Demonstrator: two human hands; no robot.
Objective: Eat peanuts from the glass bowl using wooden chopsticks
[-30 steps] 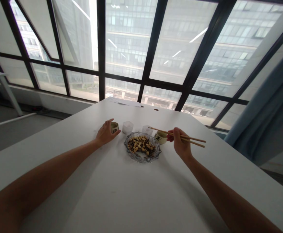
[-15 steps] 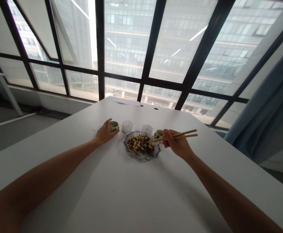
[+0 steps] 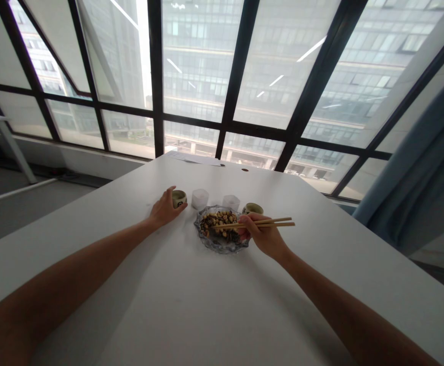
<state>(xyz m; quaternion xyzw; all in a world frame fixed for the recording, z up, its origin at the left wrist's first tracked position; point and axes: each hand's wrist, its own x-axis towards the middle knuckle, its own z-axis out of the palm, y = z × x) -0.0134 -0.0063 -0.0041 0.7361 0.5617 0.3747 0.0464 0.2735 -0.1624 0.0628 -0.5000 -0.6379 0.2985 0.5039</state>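
My left hand (image 3: 165, 208) is closed around the near side of a small green-and-cream cup (image 3: 180, 199) with dark marks, which stands on the white table. In my right hand (image 3: 262, 233) is a pair of chopsticks (image 3: 271, 222). Their tips reach into a scalloped glass plate (image 3: 210, 247) at the table's middle. On this plate lies a heap of nuts and dark seeds (image 3: 222, 219). Whether the tips pinch a piece is too small to tell. A second small cup (image 3: 254, 208) stands just behind my right hand, partly hidden by it.
Two clear-white plastic cups (image 3: 199, 199) stand in a row behind the plate. White paper (image 3: 191, 159) lies at the far edge of the table (image 3: 199, 310), near round holes. Beyond are tall windows, with a blue curtain (image 3: 420, 168) on the right.
My right hand has moved left over the plate, carrying the chopstick tips to the heap's left part. More of the right-hand cup shows now. My left hand has stayed at its cup.
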